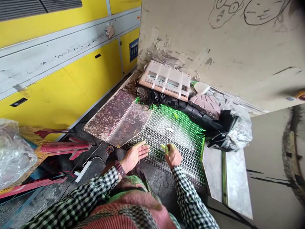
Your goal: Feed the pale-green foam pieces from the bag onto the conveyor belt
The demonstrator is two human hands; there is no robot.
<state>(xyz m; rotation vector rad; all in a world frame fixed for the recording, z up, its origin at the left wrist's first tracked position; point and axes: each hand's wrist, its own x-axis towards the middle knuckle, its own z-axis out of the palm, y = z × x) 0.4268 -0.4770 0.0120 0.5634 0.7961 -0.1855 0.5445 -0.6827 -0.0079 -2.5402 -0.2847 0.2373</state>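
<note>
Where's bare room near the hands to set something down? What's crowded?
Free: the pale panel right of the green-edged mesh, and the dark floor left of the left hand, though a cable crosses it. Crowded: behind the mesh, with black plastic, a strapped board bundle and a pink block.

**Item 1:** left hand, open, fingers extended over the near edge of the mesh.
**Item 2:** right hand, pinching a small green piece above the mesh.
**Item 3:** hexagonal metal mesh sheet, green-edged, lying tilted, directly under both hands.
**Item 4:** scratched, stained clear panel, beside the mesh.
**Item 5:** black plastic bag, along the mesh's far edge.
**Item 6:** strapped flat bundle, on the bag.
**Item 7:** pink studded slab, on the bag.
**Item 8:** yellow machine cabinet, left.
**Item 9:** red metal pieces, lower left, beside clear plastic wrap.
</note>
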